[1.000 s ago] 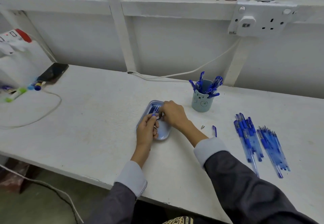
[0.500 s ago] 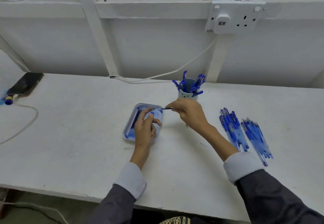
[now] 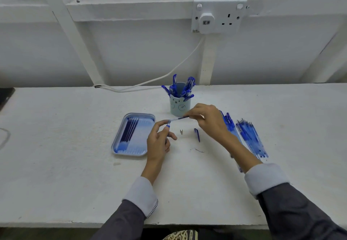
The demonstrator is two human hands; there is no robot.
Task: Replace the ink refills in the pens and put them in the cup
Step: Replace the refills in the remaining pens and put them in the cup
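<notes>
My left hand (image 3: 159, 142) grips a clear pen barrel (image 3: 168, 123) with a blue grip, held above the table. My right hand (image 3: 208, 120) pinches a dark ink refill (image 3: 180, 118) whose left end meets the barrel's open end. A small metal pen tip (image 3: 181, 131) and a blue cap (image 3: 197, 135) lie on the white table (image 3: 65, 161) between my hands. A blue tray (image 3: 139, 146) with several dark refills (image 3: 129, 131) sits left of my left hand. The pale blue bear-face cup (image 3: 179, 105), holding several blue pens, stands behind my hands.
Two bunches of blue pens (image 3: 249, 136) lie on the table to the right, partly behind my right forearm. A white cable (image 3: 150, 82) runs along the back wall up to a wall socket (image 3: 218, 17). A dark phone edge (image 3: 5, 95) shows at far left.
Both hands left the tray and moved right. My right hand drew a refill out of the tray and brought it to the barrel in my left hand. The camera also swung right.
</notes>
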